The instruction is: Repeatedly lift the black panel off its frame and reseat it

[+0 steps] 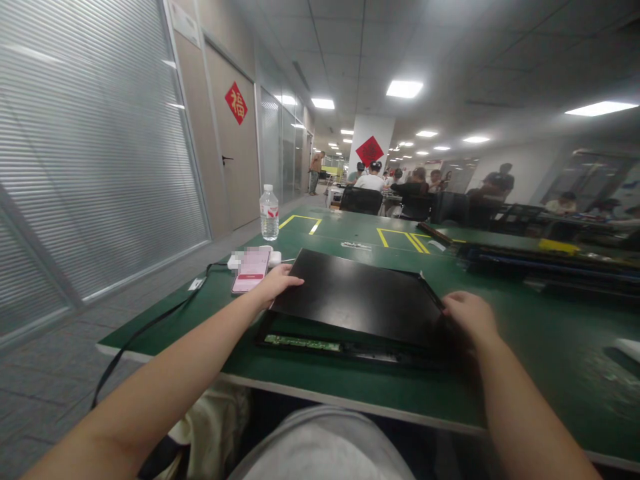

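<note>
A flat black display panel point(360, 293) is tilted over a black frame point(400, 355) on the green table. My left hand point(280, 283) grips the panel's left edge, thumb on top and fingers underneath. On the other side, my right hand point(469, 313) is closed at the right edge, where a thin dark strip of the frame runs beside the panel. Its fingertips are partly hidden, so whether it pinches the frame, the panel or both is unclear. Along the frame's near side lies a green circuit board point(303, 343).
A phone point(251, 269) with a white charger and black cable lies left, near a water bottle point(269, 213). Stacked dark strips point(550, 263) lie at the right. Yellow tape point(400, 240) marks the green table point(530, 360). Several people sit farther back.
</note>
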Action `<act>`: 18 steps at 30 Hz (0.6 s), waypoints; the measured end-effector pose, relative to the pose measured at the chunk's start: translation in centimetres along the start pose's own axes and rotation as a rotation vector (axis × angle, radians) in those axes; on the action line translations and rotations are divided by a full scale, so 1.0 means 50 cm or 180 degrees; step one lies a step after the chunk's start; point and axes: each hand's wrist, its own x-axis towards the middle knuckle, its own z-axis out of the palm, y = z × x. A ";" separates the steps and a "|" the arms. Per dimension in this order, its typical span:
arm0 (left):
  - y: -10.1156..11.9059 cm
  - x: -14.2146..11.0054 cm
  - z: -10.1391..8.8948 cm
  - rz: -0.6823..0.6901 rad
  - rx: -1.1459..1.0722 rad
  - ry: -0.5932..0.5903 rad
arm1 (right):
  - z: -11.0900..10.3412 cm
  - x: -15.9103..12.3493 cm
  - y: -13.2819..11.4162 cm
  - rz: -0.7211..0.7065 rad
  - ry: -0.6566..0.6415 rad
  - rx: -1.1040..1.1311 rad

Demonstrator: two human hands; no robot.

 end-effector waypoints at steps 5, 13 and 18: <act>0.003 -0.003 0.001 -0.0076 -0.0089 0.0059 | 0.001 0.003 0.003 0.0034 -0.0061 0.0011; -0.002 0.006 -0.007 -0.0044 -0.0276 -0.0007 | 0.001 0.001 0.003 0.0035 -0.0118 0.0095; -0.004 0.017 -0.007 0.0095 -0.0377 -0.0006 | 0.002 0.003 0.004 0.0045 -0.0148 0.0104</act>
